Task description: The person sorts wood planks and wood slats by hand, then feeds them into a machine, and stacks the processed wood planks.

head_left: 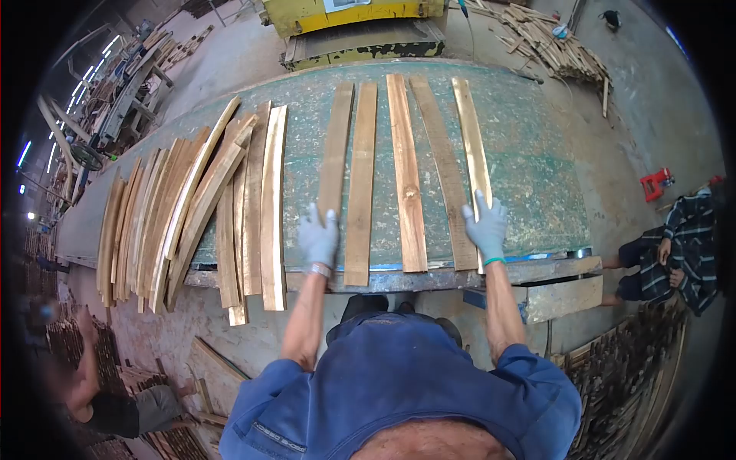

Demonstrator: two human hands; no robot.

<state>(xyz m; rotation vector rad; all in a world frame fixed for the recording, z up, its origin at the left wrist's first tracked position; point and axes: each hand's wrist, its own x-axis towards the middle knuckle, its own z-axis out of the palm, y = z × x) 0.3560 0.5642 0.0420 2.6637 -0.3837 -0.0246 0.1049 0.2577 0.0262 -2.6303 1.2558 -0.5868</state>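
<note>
Both my hands wear pale grey gloves. My left hand (317,239), slightly blurred, is closed around the near part of a wooden board (337,138), its thumb on the board's right side. My right hand (487,228) grips another narrow wooden board (469,126) at the far right of the row, thumb and fingers on either side of it. Between the hands lie a brown board (361,184), a reddish board with a knot (406,169) and a slanting darker board (443,165). Their near ends reach the edge of the green worn table (529,169).
Left on the table, a pile of overlapping boards (184,207) juts past the front edge. A yellow machine (353,19) stands beyond the table. Other people (115,406) are at the lower left and right (682,245). Stacked wood (621,391) lies at the lower right.
</note>
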